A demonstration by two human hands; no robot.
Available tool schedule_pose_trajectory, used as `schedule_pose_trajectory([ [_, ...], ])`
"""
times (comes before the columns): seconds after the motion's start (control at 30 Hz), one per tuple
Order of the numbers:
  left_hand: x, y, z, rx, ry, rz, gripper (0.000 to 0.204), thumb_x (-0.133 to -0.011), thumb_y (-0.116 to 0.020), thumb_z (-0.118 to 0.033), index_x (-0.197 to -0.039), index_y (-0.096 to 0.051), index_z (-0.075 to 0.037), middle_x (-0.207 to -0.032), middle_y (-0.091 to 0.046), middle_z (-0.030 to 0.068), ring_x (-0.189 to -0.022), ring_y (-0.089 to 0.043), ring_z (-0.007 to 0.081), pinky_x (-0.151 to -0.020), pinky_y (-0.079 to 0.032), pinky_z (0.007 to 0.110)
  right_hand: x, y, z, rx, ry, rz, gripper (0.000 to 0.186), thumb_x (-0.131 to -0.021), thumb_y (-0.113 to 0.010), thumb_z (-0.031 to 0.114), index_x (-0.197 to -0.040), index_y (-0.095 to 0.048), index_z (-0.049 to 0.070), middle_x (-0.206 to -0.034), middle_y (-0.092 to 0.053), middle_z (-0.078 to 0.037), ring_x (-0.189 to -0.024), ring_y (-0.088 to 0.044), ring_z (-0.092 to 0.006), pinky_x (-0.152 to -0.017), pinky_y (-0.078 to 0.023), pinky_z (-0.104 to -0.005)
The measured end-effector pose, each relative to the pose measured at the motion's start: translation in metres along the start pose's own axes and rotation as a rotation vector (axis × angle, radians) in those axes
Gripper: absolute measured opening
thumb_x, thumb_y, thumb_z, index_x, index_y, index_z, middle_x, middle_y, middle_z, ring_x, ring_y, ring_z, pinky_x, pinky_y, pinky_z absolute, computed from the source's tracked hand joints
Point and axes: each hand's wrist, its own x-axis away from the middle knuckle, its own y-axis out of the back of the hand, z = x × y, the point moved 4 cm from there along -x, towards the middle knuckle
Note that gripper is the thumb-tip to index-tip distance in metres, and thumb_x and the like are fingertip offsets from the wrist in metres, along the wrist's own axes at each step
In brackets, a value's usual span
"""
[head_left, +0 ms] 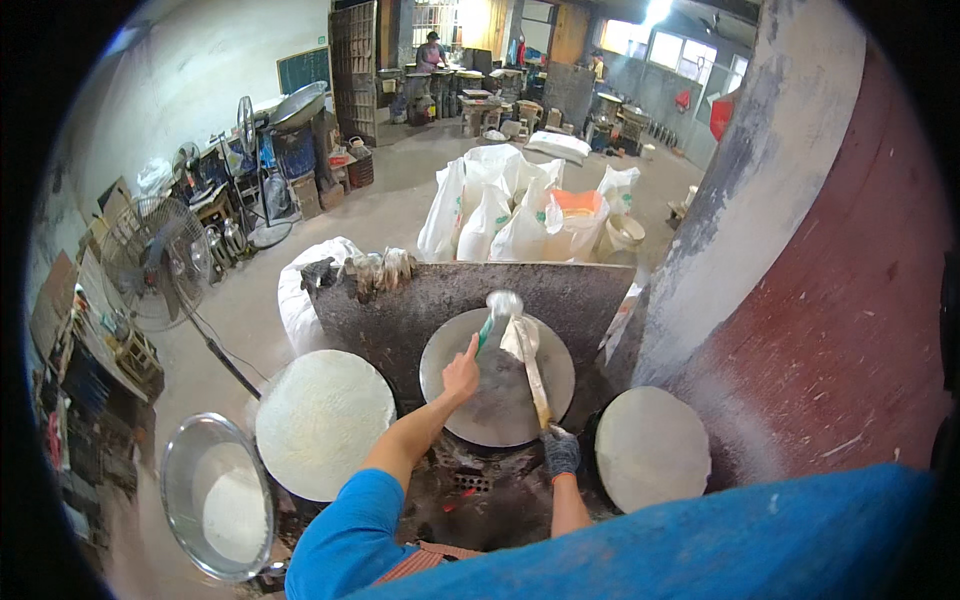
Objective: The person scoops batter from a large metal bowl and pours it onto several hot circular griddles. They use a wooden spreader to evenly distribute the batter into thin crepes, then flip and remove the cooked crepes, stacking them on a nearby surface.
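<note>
Reaching tools: the green-handled tool (487,329) and pale-headed paddle (533,380) are extending over the middle plate (488,412), contact being unclear.
Left hand (462,374): is holding the green handle, fingers wrapping it.
Gloved right hand (561,452): is gripping the paddle's far end, probably sparing fingers from the plate.
Side discs: left disc (326,425) and right disc (653,450) are flanking it.
Metal basin (180,482): is standing outermost left, likely for easy reach.

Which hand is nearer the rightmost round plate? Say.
Right: the right hand is just left of the rightmost plate; the left hand is farther left, over the middle plate.
</note>
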Motion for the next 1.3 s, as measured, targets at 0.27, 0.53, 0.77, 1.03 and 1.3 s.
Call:
schedule_pose_trajectory([
  [0.27,0.027,0.059,0.057,0.568,0.037,-0.003,0.068,-0.079,-0.052,-0.004,-0.140,-0.032,-0.024,-0.076,-0.061,0.0106,-0.050,-0.053,0.0169,-0.046,-0.042,0.031,-0.032,-0.063,0.009,0.016,-0.229,0.154,0.033,-0.078,-0.062,0.027,-0.104,-0.066,0.007,-0.094,-0.066,-0.015,-0.085,-0.064,-0.0301,-0.076,-0.048,-0.0360],
  [0.53,0.233,0.101,0.131,0.673,0.451,0.355,0.069,-0.076,-0.052,-0.004,-0.140,-0.033,-0.020,-0.058,-0.049,0.0042,-0.041,-0.045,0.0139,-0.039,-0.038,0.029,-0.010,-0.064,0.010,-0.001,-0.313,-0.085,0.027,-0.080,-0.063,0.015,-0.101,-0.065,-0.001,-0.086,-0.069,-0.012,-0.075,-0.064,-0.0181,-0.073,-0.048,-0.0315],
  [0.77,0.245,0.097,0.156,0.439,0.480,0.387,0.067,-0.076,-0.055,-0.007,-0.139,-0.035,-0.020,-0.068,-0.057,0.0094,-0.051,-0.052,0.0165,-0.049,-0.043,0.032,-0.004,-0.076,0.013,-0.117,-0.194,-0.017,0.028,-0.079,-0.062,0.022,-0.097,-0.067,0.002,-0.082,-0.068,-0.012,-0.073,-0.064,-0.0166,-0.067,-0.048,-0.0329],
  [1.03,0.259,0.085,0.152,0.481,0.504,0.354,0.070,-0.075,-0.057,-0.005,-0.140,-0.033,-0.016,-0.098,-0.061,0.0147,-0.068,-0.057,0.0205,-0.060,-0.045,0.031,-0.050,-0.085,-0.038,-0.107,-0.048,0.203,0.025,-0.078,-0.067,0.015,-0.097,-0.066,-0.002,-0.086,-0.068,-0.007,-0.076,-0.059,-0.0123,-0.071,-0.047,-0.0287],
  [1.3,0.269,0.089,0.117,0.691,0.686,0.303,0.070,-0.077,-0.054,-0.001,-0.141,-0.032,-0.020,-0.061,-0.048,0.0033,-0.045,-0.045,0.0119,-0.040,-0.035,0.029,-0.072,-0.061,-0.019,-0.185,-0.146,0.459,0.023,-0.082,-0.060,0.007,-0.105,-0.064,0.002,-0.085,-0.065,-0.009,-0.072,-0.058,-0.0114,-0.063,-0.048,-0.0247],
])
